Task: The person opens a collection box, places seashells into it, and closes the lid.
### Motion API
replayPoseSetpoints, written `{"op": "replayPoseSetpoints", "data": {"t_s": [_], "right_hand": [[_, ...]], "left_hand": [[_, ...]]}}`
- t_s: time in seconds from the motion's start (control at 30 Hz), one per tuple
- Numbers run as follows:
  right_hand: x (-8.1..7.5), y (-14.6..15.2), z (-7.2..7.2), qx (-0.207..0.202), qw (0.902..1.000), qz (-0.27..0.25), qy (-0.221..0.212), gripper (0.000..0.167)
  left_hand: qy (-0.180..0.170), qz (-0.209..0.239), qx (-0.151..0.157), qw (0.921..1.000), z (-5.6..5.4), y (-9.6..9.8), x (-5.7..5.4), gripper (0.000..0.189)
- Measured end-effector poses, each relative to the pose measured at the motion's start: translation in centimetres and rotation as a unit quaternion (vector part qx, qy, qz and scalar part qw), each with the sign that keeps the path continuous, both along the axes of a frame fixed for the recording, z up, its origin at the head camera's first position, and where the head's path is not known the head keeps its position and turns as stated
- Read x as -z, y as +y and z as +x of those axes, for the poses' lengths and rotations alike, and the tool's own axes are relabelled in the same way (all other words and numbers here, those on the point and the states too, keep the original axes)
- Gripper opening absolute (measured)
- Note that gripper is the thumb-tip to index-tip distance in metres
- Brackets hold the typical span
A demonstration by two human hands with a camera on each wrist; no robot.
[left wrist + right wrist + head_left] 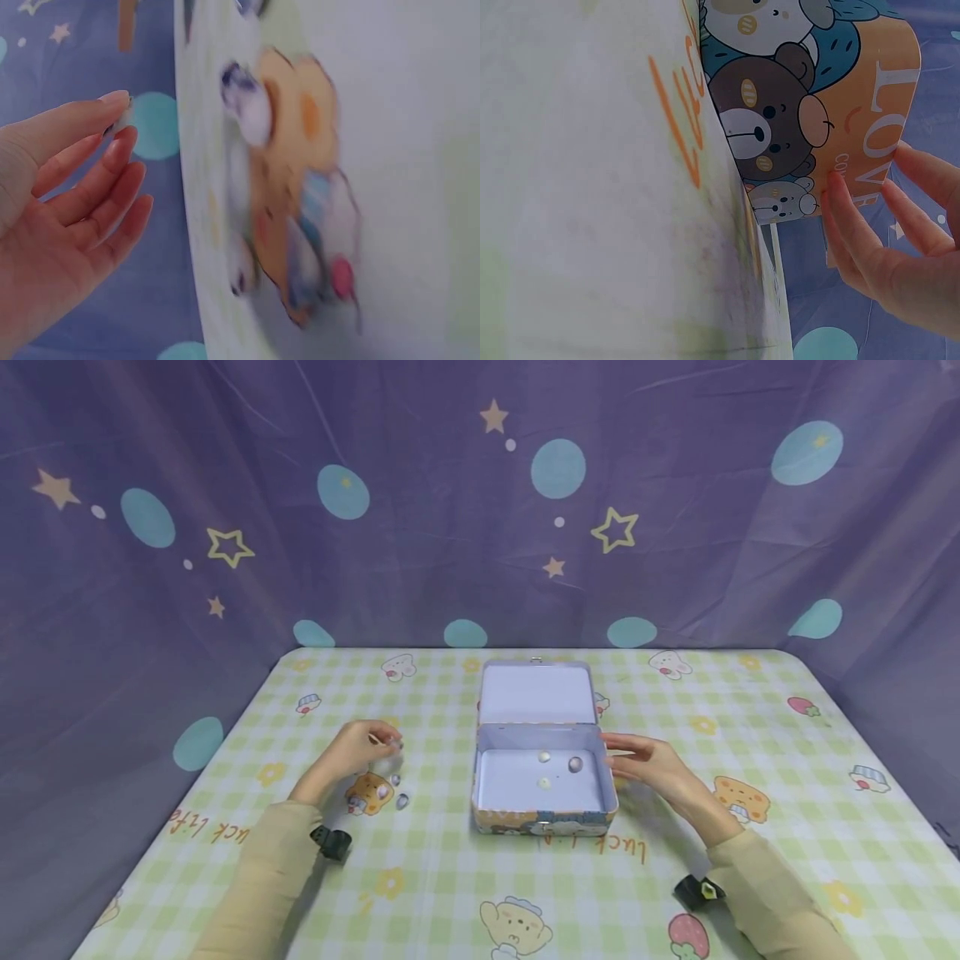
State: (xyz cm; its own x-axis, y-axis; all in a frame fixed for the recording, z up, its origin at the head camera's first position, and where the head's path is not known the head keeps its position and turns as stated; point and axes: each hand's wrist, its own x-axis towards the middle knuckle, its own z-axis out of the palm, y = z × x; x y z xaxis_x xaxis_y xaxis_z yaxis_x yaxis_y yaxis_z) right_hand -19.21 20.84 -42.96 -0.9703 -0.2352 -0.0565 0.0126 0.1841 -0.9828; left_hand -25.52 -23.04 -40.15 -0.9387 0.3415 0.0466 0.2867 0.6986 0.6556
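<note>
My left hand is raised over the left part of the table. Its thumb and index finger pinch a small shell, mostly covered by the fingertips. Below it, several small whitish-purple shells lie loose on the cloth, blurred in the left wrist view. An open tin box stands at the middle, its hinged lid tilted back. Inside are a brownish shell and two pale ones. With fairly straight fingers, my right hand touches the box's right side, printed with cartoon bears.
A green-and-white checked tablecloth with printed cartoon figures covers the table. Behind it hangs a purple curtain with stars and blue ovals. Each wrist carries a black camera, such as the right one.
</note>
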Motion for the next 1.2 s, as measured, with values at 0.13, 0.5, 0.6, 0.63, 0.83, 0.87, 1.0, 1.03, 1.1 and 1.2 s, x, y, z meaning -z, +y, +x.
{"op": "replayPoseSetpoints", "data": {"t_s": [0.13, 0.5, 0.6, 0.63, 0.83, 0.87, 1.0, 1.03, 1.1, 1.2], "right_hand": [[0.5, 0.2, -0.3, 0.007, 0.9999, 0.001, -0.008, 0.05], [1.7, 0.5, -0.8, 0.007, 0.9995, -0.014, -0.026, 0.06], [1.9, 0.6, -0.9, -0.002, 0.9998, -0.015, -0.015, 0.057], [1.5, 0.5, -0.7, -0.001, 0.9998, -0.013, -0.012, 0.056], [-1.2, -0.5, 0.5, 0.007, 0.9997, -0.006, -0.024, 0.053], [-1.3, -0.6, 0.5, 0.008, 0.9996, -0.007, -0.027, 0.054], [-0.8, -0.3, 0.3, 0.005, 0.9996, -0.01, -0.025, 0.056], [-0.8, -0.3, 0.2, 0.005, 0.9996, -0.01, -0.025, 0.056], [-0.8, -0.3, 0.2, 0.004, 0.9996, -0.01, -0.026, 0.056], [-0.8, -0.4, 0.2, 0.006, 0.9996, -0.012, -0.026, 0.055]], "left_hand": [[0.019, 0.013, 0.02, 0.9995, 0.4, 1.2, -0.7, 0.016], [0.044, 0.056, 0.054, 0.996, 1.1, 4.5, -2.5, 0.018], [0.055, 0.07, 0.07, 0.9936, 1.0, 5.4, -2.7, 0.019], [0.056, 0.075, 0.075, 0.9928, 1.0, 5.7, -2.8, 0.02], [0.049, 0.07, 0.094, 0.9919, 2.2, 8.0, -4.6, 0.017], [0.049, 0.066, 0.095, 0.9921, 2.2, 8.3, -4.7, 0.017], [0.05, 0.063, 0.105, 0.9913, 1.4, 8.7, -3.6, 0.019], [0.049, 0.063, 0.107, 0.9911, 1.1, 8.8, -3.3, 0.019], [0.05, 0.065, 0.115, 0.99, 1.0, 9.2, -3.2, 0.019], [0.054, 0.069, 0.129, 0.9877, 0.9, 9.8, -3.2, 0.019]]}}
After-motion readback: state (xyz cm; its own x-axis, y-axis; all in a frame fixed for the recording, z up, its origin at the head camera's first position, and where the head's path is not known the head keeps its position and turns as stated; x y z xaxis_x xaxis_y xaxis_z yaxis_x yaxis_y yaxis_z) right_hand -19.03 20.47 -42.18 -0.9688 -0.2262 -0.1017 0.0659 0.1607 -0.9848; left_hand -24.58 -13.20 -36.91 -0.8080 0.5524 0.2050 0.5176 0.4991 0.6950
